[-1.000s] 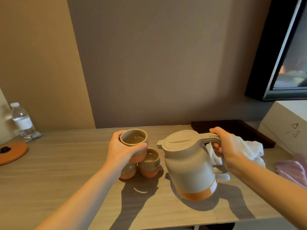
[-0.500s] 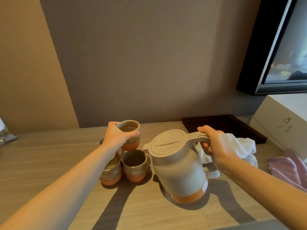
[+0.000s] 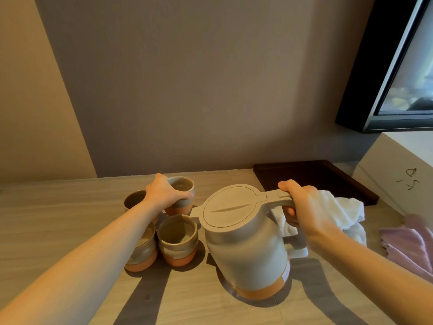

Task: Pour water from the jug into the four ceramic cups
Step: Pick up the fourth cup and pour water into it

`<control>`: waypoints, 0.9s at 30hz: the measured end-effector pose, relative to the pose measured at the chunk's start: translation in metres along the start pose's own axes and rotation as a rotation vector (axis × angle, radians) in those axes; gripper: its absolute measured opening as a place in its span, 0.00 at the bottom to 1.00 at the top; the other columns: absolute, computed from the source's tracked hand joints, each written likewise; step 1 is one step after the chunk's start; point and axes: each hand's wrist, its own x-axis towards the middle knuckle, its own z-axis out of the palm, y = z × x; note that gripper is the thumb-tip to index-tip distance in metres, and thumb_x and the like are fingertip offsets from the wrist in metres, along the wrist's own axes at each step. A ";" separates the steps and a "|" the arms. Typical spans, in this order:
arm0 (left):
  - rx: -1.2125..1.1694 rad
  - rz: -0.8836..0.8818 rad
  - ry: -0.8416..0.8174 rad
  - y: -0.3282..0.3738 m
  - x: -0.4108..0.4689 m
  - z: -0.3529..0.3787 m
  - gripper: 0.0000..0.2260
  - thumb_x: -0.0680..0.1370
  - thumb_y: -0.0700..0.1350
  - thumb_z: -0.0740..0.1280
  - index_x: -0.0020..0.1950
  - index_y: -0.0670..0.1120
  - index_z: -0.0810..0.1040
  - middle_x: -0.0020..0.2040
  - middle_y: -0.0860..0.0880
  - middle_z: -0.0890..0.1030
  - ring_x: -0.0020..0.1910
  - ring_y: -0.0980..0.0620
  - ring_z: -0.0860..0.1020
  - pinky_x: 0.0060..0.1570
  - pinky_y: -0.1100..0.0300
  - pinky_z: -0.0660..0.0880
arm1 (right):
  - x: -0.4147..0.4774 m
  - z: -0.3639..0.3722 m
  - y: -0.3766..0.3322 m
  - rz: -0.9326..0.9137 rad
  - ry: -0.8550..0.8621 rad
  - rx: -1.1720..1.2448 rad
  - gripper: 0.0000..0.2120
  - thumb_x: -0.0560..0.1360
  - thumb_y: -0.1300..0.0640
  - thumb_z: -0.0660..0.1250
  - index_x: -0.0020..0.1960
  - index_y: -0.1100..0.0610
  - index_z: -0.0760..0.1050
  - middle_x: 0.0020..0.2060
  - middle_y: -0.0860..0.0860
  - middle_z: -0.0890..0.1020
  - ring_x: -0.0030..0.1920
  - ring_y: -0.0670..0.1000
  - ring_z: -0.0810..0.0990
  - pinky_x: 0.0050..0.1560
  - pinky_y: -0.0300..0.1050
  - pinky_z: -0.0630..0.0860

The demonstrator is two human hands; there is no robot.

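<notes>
— On the wooden table (image 3: 58, 221), what changed?
— Left hand (image 3: 164, 195) brought its cup (image 3: 181, 193) down to the far side of the group, fingers wrapped round it. It looks ready for the next cup.
— And the jug (image 3: 246, 245)?
— Right hand (image 3: 304, 207) grips its handle. It stands nearly upright on the table, right of the cups, spout pointing left at them

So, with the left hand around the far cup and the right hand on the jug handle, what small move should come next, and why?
Probably let go of the far cup: it seems to sit on the table behind the other three cups, with the left hand wrapped around it. The right hand grips the jug, which stands upright with its lid closed, so no pouring is under way.
</notes>
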 end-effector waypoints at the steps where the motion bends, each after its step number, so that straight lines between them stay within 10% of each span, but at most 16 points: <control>1: 0.050 0.008 -0.009 -0.001 0.003 0.001 0.43 0.55 0.61 0.79 0.63 0.48 0.65 0.54 0.47 0.75 0.54 0.45 0.76 0.50 0.44 0.80 | 0.002 0.000 0.001 0.002 -0.007 -0.003 0.30 0.77 0.52 0.62 0.15 0.52 0.69 0.16 0.47 0.66 0.25 0.49 0.65 0.32 0.42 0.66; 12: 0.284 0.015 -0.099 0.004 0.015 0.015 0.18 0.65 0.54 0.79 0.42 0.44 0.76 0.40 0.46 0.80 0.42 0.51 0.80 0.35 0.63 0.73 | 0.007 0.001 0.003 0.012 -0.021 0.014 0.30 0.77 0.53 0.61 0.15 0.51 0.68 0.15 0.47 0.66 0.24 0.48 0.64 0.31 0.42 0.64; 27: 0.416 0.027 -0.150 0.007 0.010 0.001 0.18 0.66 0.51 0.79 0.45 0.43 0.75 0.39 0.47 0.78 0.40 0.50 0.79 0.40 0.60 0.77 | 0.004 -0.002 0.004 0.025 -0.029 0.041 0.30 0.76 0.52 0.60 0.15 0.51 0.66 0.17 0.49 0.63 0.24 0.49 0.61 0.31 0.45 0.62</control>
